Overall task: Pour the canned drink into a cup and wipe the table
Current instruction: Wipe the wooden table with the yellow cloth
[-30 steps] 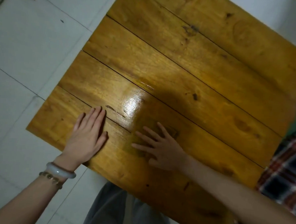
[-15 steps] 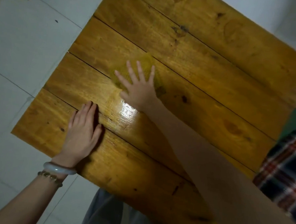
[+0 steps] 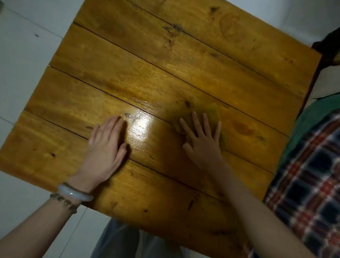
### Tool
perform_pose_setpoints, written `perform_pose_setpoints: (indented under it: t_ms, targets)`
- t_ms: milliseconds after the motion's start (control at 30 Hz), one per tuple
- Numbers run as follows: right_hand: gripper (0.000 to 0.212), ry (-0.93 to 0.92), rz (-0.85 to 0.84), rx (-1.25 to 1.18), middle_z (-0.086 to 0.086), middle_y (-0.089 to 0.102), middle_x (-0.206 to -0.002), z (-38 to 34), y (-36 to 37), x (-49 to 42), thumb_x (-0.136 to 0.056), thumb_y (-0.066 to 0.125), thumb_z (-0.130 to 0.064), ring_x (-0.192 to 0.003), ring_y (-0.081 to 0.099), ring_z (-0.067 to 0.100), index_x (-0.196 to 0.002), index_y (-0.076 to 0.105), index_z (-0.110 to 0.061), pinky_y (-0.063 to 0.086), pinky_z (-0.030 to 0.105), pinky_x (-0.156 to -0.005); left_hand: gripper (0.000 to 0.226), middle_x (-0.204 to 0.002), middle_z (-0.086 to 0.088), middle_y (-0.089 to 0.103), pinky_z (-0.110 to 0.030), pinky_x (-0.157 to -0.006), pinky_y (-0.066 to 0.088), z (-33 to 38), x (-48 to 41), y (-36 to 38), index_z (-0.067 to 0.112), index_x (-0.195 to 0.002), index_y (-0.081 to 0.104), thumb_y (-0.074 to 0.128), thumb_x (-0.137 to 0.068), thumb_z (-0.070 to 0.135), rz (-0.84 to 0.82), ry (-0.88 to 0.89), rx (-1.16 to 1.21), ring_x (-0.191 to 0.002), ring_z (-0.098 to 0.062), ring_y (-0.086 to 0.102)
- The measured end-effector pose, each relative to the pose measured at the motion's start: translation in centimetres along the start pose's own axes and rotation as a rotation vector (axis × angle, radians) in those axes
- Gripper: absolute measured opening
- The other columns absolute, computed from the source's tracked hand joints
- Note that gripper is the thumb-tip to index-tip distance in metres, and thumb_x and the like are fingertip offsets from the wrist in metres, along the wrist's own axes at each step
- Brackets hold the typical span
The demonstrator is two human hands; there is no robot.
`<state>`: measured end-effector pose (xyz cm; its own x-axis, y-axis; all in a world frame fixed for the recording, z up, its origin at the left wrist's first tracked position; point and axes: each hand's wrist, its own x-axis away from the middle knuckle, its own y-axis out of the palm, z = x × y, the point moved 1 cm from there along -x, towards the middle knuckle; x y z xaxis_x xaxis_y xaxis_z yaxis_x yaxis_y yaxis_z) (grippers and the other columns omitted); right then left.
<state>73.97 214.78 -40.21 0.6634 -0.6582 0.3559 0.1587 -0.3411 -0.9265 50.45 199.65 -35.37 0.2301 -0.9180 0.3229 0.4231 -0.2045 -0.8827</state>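
Right hand (image 3: pixel 202 144) flat on blurred, seemingly soft cloth (image 3: pixel 209 113), glossy plank table (image 3: pixel 169 55).

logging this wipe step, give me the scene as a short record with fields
surface: wooden plank table, glossy patch between the hands
left hand: left hand flat on the table, palm down, fingers together, holding nothing
right hand: right hand pressed flat on a yellow-green cloth, fingers spread
cloth: flat on the table, mostly under the right hand, edge showing past the fingertips
wrist: pale bangle and bead bracelet on the left wrist
can and cup: neither in view
stage: wiping
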Motion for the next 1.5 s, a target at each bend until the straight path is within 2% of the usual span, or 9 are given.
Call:
perform_pose_setpoints:
  t_ms: [167,333,433,533,633,833,1133,1400,1500]
  targets:
    - [0.067,0.405,0.02,-0.214,0.008,-0.009,-0.157,-6.1,1.8,2.5,-0.09,0.029,-0.052,-0.142,-0.014,0.033,-0.146,-0.004,-0.034,-0.017,0.065,-0.102,0.065,-0.155,-0.013,0.022,-0.042,-0.118,0.004,2.6,-0.1,1.3,0.005,-0.147,0.026,0.025,-0.093,0.04,-0.055,0.163,-0.04,-0.144,-0.024,0.014]
    - [0.068,0.337,0.024,-0.281,0.01,-0.007,-0.156,-10.8,1.9,3.8,-0.091,0.032,-0.057,-0.142,-0.011,0.036,-0.147,0.003,-0.031,-0.018,0.061,-0.104,0.058,-0.156,-0.011,0.021,-0.035,-0.116,-0.003,4.0,-0.3,2.2,0.006,-0.147,0.026,0.045,-0.095,0.024,-0.016,0.145,0.031,-0.145,-0.025,0.014]
    - [0.048,0.22,0.082,-0.521,0.006,0.005,-0.157,-10.0,1.2,5.3,-0.093,0.044,-0.043,-0.144,-0.004,0.03,-0.14,0.039,-0.032,-0.011,0.055,-0.111,0.058,-0.153,-0.011,0.027,-0.038,-0.116,0.005,4.8,-0.4,2.1,0.006,-0.145,0.03,0.053,-0.092,0.015,0.013,0.083,0.158,-0.142,-0.026,0.02]
    - [0.025,0.368,0.332,-0.797,0.019,0.043,-0.14,-6.5,-0.7,6.2,-0.088,0.059,-0.016,-0.132,0.033,0.034,-0.111,0.068,-0.011,0.022,0.049,-0.111,0.057,-0.15,-0.009,0.033,-0.04,-0.113,0.015,6.0,-1.2,2.1,0.01,-0.144,0.033,0.056,-0.093,0.023,0.027,0.116,0.168,-0.139,-0.025,0.026]
    - [0.027,0.566,0.457,-0.731,0.017,0.053,-0.116,-2.3,-1.9,6.3,-0.086,0.061,-0.012,-0.111,0.046,0.031,-0.111,0.065,-0.006,0.038,0.044,-0.098,0.057,-0.148,-0.009,0.037,-0.041,-0.111,0.02,6.9,-2.7,2.3,0.012,-0.144,0.035,0.055,-0.094,0.031,0.033,0.165,0.092,-0.136,-0.026,0.03]
    - [0.049,0.541,0.283,-0.573,0.011,0.046,-0.121,1.1,-1.5,4.2,-0.086,0.063,-0.028,-0.113,0.039,0.027,-0.131,0.051,-0.015,0.03,0.037,-0.097,0.042,-0.119,-0.012,0.059,-0.042,-0.087,0.035,8.0,-6.1,2.1,0.009,-0.132,0.051,0.058,-0.091,0.018,0.044,0.231,-0.113,-0.106,-0.032,0.051]
    - [0.013,0.471,0.281,-0.686,0.01,0.048,-0.11,2.8,-1.3,3.3,-0.083,0.063,-0.015,-0.106,0.04,0.024,-0.094,0.064,-0.007,0.026,0.029,-0.093,0.016,-0.087,-0.011,0.063,-0.043,-0.07,0.039,9.4,-8.2,1.7,0.007,-0.093,0.065,0.071,-0.078,0.006,0.051,0.218,-0.184,-0.08,-0.034,0.055]
    - [0.014,0.508,0.387,-0.735,0.013,0.049,-0.105,11.0,-4.5,1.9,-0.08,0.068,-0.01,-0.102,0.041,0.024,-0.093,0.063,-0.004,0.034,0.033,-0.092,0.008,-0.093,-0.011,0.065,-0.043,-0.076,0.039,15.9,-15.4,0.4,0.01,-0.095,0.059,0.061,-0.087,0.011,0.044,0.298,-0.093,-0.088,-0.033,0.053]
    - [0.016,0.54,0.385,-0.77,0.009,0.046,-0.108,15.1,-5.7,0.5,-0.082,0.066,-0.012,-0.104,0.039,0.021,-0.096,0.062,-0.005,0.031,0.026,-0.09,0.01,-0.097,-0.01,0.066,-0.043,-0.082,0.041,18.8,-19.2,0.0,0.009,-0.098,0.062,0.06,-0.088,0.011,0.036,0.334,0.013,-0.092,-0.031,0.053]
